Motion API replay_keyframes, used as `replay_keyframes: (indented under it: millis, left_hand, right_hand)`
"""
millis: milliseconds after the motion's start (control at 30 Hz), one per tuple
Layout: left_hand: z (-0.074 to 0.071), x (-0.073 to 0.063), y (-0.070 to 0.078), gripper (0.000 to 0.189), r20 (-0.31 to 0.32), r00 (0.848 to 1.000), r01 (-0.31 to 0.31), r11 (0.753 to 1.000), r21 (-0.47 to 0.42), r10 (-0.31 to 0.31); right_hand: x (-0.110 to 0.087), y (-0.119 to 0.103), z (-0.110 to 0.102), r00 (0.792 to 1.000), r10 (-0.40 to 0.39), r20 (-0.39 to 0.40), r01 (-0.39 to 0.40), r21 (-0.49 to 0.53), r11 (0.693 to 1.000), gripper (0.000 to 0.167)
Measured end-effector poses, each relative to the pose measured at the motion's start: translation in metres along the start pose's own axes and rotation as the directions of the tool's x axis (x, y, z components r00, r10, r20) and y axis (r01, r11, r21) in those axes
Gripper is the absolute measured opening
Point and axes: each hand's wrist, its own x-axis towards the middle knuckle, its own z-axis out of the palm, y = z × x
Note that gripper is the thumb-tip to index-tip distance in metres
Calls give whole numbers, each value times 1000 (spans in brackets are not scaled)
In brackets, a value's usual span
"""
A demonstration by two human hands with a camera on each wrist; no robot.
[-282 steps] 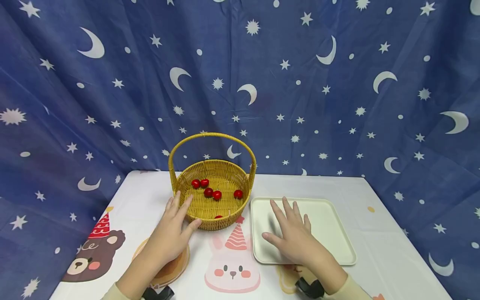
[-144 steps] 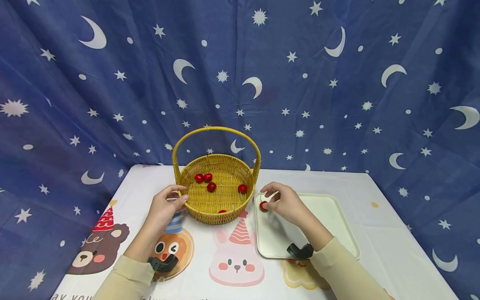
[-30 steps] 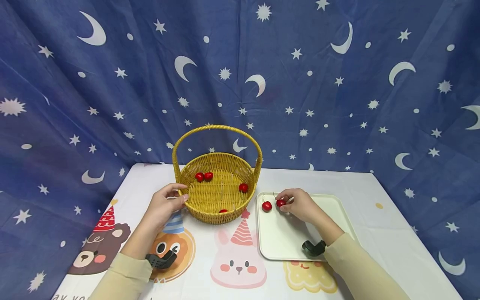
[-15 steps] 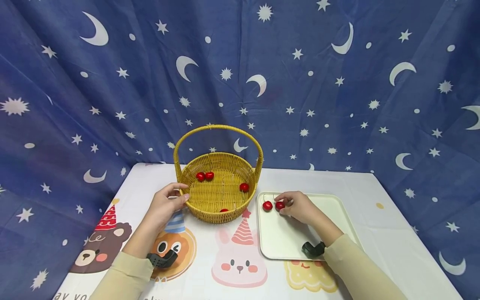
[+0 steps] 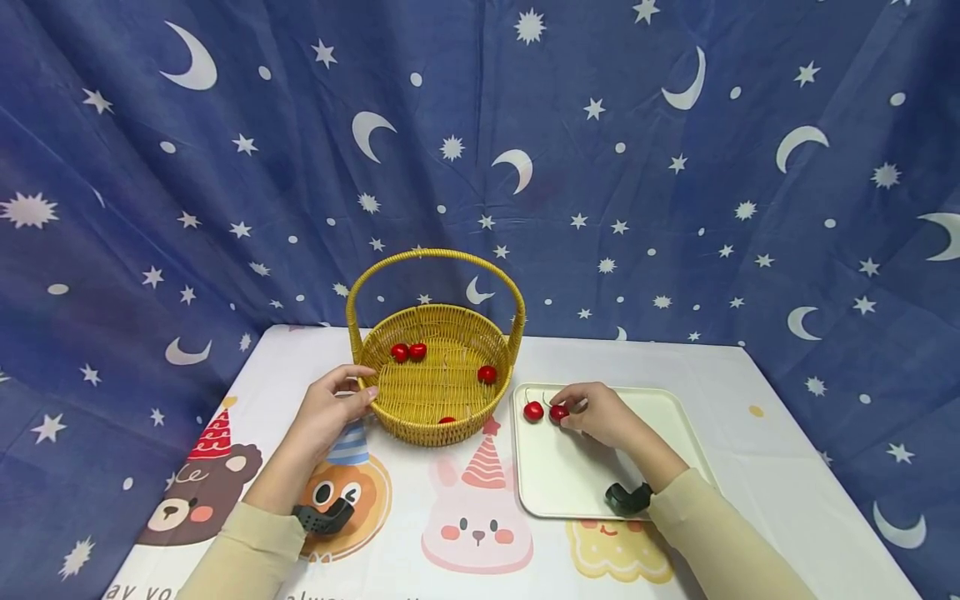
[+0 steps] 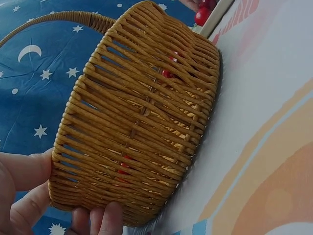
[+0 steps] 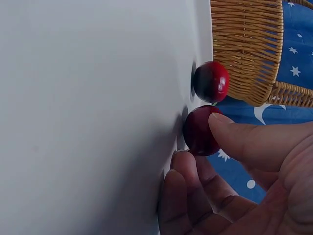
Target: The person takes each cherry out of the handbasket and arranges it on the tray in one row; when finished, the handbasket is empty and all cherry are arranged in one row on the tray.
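My left hand (image 5: 327,410) grips the near-left rim of a yellow wicker basket (image 5: 435,436), thumb on one side and fingers against the outer wall in the left wrist view. Inside the basket lie several red cherries (image 5: 417,352), one partly hidden behind the front rim. On the cream tray (image 5: 577,487) to the right, my right hand (image 5: 600,414) pinches a dark red cherry (image 7: 200,131) between thumb and fingers, at the tray surface. Beside it, close by, sits another cherry (image 5: 533,412) with its stem up.
A white cloth with cartoon prints, among them a rabbit (image 5: 477,533) and a bear (image 5: 187,504), covers the table. Behind the table hangs a blue curtain (image 5: 600,192) with moons and stars. The basket's tall handle (image 5: 435,252) arches over its opening.
Over the earlier frames two cherries have gone from the basket to the tray. In the last second my right hand has shifted its cherry slightly left, nearer the other one. My left hand stays on the rim.
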Motion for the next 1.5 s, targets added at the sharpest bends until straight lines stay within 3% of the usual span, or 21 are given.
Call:
replay_keyframes:
  millis: [267, 433, 567, 800, 967, 1267, 1500]
  left_hand:
    - [1, 1, -1, 47, 10, 1000, 0, 1000, 4, 0]
    - [0, 2, -1, 47, 1, 1000, -3, 1000, 7, 3]
    - [0, 2, -3, 45, -8, 1000, -5, 1000, 15, 5]
    - [0, 2, -2, 47, -1, 1000, 5, 1000, 9, -5]
    - [1, 2, -3, 47, -5, 1000, 5, 1000, 11, -5]
    - [3, 2, -3, 46, -4, 1000, -11, 1000, 9, 11]
    - [-1, 3, -4, 45, -14, 1000, 0, 1000, 25, 1]
  right_hand:
    - [-14, -20, -14, 999, -41, -15, 41, -13, 999, 36]
    - [-26, -57, -21, 988, -150, 24, 147, 82, 986, 35]
    - [-24, -90, -12, 976, -216, 41, 208, 139, 968, 37]
    - [13, -130, 15, 955, -296, 17, 290, 150, 945, 47]
    - [45, -148, 31, 944, -327, 43, 320, 126, 939, 52]
    - [82, -151, 45, 951, -273, 145, 286, -76, 955, 54]
    - [91, -152, 52, 934, -245, 262, 299, -191, 935, 48]
